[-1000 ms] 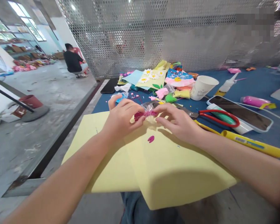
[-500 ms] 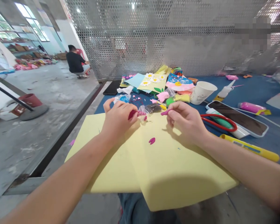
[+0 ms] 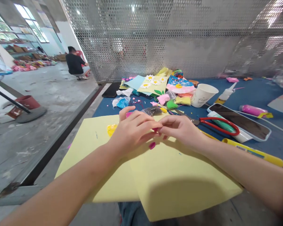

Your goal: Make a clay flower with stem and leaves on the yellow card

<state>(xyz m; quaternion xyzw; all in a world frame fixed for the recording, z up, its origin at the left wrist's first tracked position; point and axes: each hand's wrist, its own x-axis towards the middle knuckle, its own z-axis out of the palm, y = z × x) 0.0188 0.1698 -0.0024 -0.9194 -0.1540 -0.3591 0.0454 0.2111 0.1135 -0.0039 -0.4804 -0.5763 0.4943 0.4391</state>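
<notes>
Pinching now, our 2 hands meet: the fingertips (image 3: 147,121) of our left hand (image 3: 133,130) and right hand (image 3: 181,131) are together, closed on a small magenta clay scrap (image 3: 156,129), which is mostly hidden between them. A moment ago the hands stood apart, each with its own bit of pink; that gap has closed, and the pink now gathers at 1 spot. Just near of our fingers, a magenta clay petal (image 3: 152,145) lies on the yellow craft sheet (image 3: 176,179), which spreads under both wrists.

Left of our left hand, a yellow clay lump (image 3: 112,129) sits on that sheet, and a pink clay bit (image 3: 129,114) shows just past our left fingers. Just far of the fingertips lies a clear plastic bag (image 3: 152,110). To the right, red-handled scissors (image 3: 219,125) rest beside a phone (image 3: 235,121), with a yellow marker (image 3: 252,156) nearer us. Farther off, on the blue table cover (image 3: 257,91), stand a paper cup (image 3: 204,95) and a glue bottle (image 3: 226,93), beside daisy craft cards (image 3: 153,84). Far left, another person (image 3: 74,64) crouches on the concrete floor (image 3: 49,94).
</notes>
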